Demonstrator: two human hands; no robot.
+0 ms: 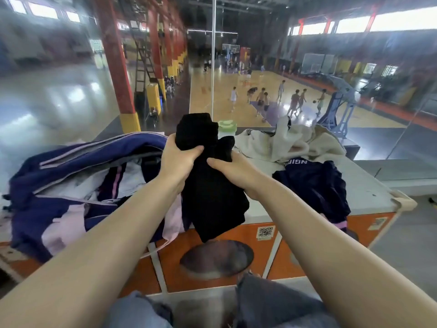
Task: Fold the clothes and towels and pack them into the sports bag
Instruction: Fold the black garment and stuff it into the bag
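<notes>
A black garment (212, 192) hangs in the air over the front of the white-topped cabinet (369, 185), bunched at the top and drooping below. My left hand (176, 159) grips its upper left part. My right hand (233, 170) pinches it just to the right. The navy and lilac sports bag (71, 166) lies open on the left with white and striped fabric inside. Navy shorts (316, 185) lie crumpled on the right. A cream towel (295, 140) is heaped at the back right.
A green-lidded bottle (227, 129) stands behind the black garment. The cabinet front is orange with a QR sticker (265, 233) and a round dark opening (216, 259). Beyond a glass wall, people play on a basketball court far below. My knees are at the bottom.
</notes>
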